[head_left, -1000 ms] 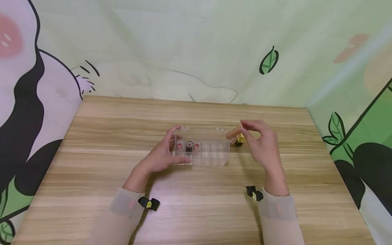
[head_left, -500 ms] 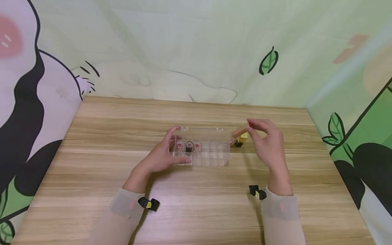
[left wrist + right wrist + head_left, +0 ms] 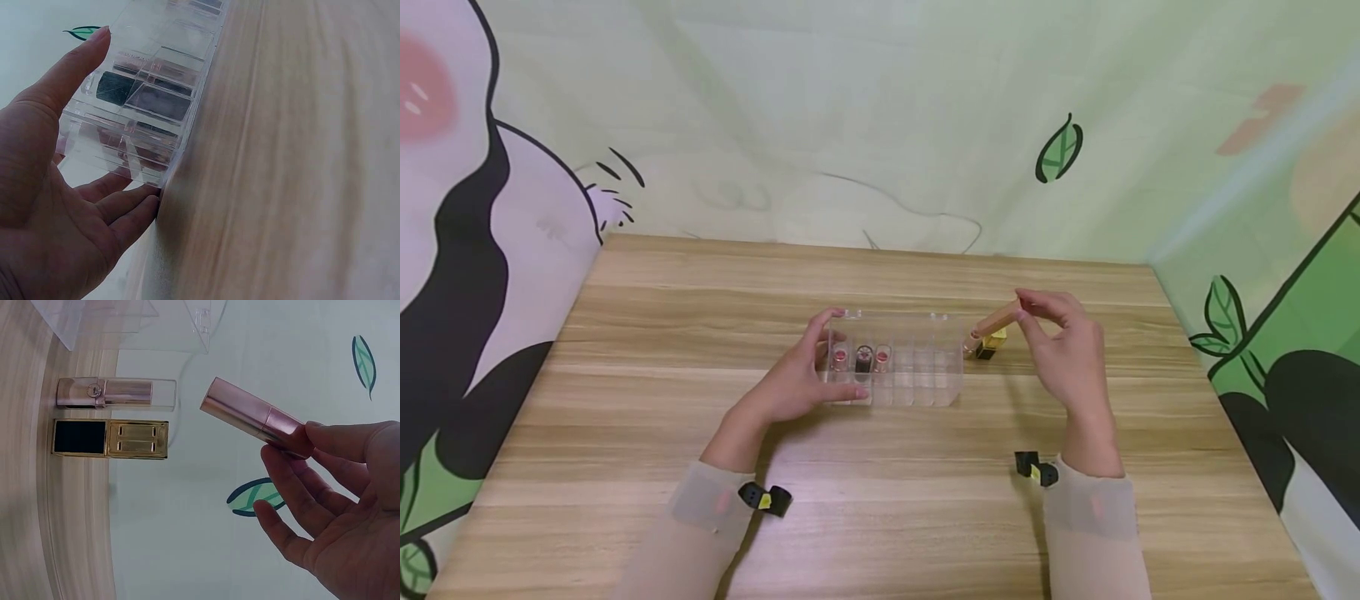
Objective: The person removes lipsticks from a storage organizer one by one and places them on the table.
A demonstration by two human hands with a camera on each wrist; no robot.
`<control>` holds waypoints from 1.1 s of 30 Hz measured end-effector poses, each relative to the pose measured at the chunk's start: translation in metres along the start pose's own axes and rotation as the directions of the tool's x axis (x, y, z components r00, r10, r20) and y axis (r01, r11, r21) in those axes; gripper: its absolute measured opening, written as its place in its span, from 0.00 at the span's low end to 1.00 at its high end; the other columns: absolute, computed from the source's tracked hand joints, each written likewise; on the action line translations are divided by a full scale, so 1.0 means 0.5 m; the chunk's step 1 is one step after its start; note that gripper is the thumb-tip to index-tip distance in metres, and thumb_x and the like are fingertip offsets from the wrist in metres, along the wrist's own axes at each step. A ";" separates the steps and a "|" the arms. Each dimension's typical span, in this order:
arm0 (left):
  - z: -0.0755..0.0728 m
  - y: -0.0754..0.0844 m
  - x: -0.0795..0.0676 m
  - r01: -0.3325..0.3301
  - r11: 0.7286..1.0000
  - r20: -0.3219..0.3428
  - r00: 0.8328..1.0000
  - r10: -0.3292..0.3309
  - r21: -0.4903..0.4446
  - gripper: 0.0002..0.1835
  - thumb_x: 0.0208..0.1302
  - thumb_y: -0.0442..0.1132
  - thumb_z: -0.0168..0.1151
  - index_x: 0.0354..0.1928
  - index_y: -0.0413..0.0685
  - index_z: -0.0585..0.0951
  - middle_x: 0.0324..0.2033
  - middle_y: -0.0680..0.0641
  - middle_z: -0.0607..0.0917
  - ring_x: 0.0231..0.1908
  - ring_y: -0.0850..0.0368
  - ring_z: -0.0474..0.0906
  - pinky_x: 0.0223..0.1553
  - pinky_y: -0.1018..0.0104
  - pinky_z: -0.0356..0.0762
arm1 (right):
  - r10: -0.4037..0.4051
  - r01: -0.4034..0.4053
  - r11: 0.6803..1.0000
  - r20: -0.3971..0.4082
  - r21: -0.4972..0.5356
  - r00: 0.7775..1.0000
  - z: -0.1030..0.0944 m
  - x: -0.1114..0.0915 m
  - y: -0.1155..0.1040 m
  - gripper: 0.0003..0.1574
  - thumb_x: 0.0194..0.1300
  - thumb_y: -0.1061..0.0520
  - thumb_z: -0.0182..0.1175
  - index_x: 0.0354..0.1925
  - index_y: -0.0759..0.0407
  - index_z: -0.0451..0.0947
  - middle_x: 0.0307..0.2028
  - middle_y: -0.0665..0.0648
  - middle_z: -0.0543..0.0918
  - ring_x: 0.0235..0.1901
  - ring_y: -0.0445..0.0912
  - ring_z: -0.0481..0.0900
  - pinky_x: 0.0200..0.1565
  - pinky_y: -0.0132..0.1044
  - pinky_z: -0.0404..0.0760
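A clear plastic lipstick organizer (image 3: 917,387) with divided slots stands on the table, its left end gripped by my left hand (image 3: 790,379), thumb along the front and fingers behind. Three lipsticks fill its left slots, a dark one (image 3: 863,360) between two pinkish ones. Beyond the organizer's right end, my right hand (image 3: 1067,358) pinches a rose-gold lipstick (image 3: 253,412) by one end between thumb and fingers, tilted in the air. Below it, two lipsticks stand upright: a black-and-gold square one (image 3: 109,439) and a rose-gold one with a clear cap (image 3: 119,393).
The wood-grain table (image 3: 880,517) reaches back to a pale green cloth (image 3: 820,125) printed with cartoon leaves and black-and-white figures. Similar printed cloth hangs at both sides. The organizer's see-through walls rise just left of the two standing lipsticks.
My right hand has drawn back to the right with the rose-gold lipstick, away from the organizer, uncovering more of the clear-capped lipstick. My left hand and the organizer have stayed put.
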State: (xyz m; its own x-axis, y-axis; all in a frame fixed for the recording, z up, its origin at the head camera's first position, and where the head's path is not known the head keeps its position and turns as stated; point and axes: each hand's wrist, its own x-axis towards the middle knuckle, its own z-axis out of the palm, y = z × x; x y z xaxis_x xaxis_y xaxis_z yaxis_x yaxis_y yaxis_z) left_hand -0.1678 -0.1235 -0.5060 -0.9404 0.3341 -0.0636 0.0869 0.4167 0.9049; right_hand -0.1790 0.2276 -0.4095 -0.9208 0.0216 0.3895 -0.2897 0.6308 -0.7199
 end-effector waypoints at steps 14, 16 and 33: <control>-0.001 0.002 -0.002 -0.007 1.000 -0.002 1.000 0.007 -0.003 0.63 0.45 0.60 0.84 0.77 0.80 0.49 0.68 0.46 0.74 0.74 0.35 0.66 0.75 0.34 0.60 | 0.024 -0.024 1.000 -0.019 -0.015 1.000 -0.011 0.003 0.012 0.17 0.72 0.63 0.64 0.57 0.62 0.85 0.51 0.63 0.87 0.53 0.57 0.85 0.61 0.49 0.81; -0.001 0.001 -0.001 -0.010 1.000 -0.002 1.000 0.010 0.000 0.63 0.46 0.61 0.84 0.77 0.79 0.49 0.68 0.46 0.74 0.74 0.35 0.66 0.75 0.34 0.60 | 0.027 -0.027 0.999 -0.022 -0.017 0.999 -0.011 0.003 0.014 0.17 0.72 0.63 0.64 0.57 0.63 0.85 0.51 0.64 0.87 0.54 0.58 0.85 0.61 0.51 0.80; 0.001 -0.002 0.002 -0.003 1.000 0.001 1.000 0.003 0.002 0.63 0.45 0.61 0.84 0.77 0.79 0.49 0.68 0.46 0.74 0.74 0.37 0.67 0.75 0.36 0.61 | 0.061 -0.062 0.998 -0.036 -0.026 0.997 -0.014 0.004 0.022 0.17 0.71 0.64 0.65 0.57 0.63 0.85 0.51 0.64 0.87 0.53 0.58 0.85 0.62 0.54 0.80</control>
State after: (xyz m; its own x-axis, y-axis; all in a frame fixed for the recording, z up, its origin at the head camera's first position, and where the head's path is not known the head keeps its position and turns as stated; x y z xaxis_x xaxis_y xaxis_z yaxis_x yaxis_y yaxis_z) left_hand -0.1684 -0.1233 -0.5073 -0.9399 0.3358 -0.0613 0.0903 0.4176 0.9041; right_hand -0.1820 0.2402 -0.4126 -0.9268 0.0880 0.3652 -0.2250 0.6485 -0.7272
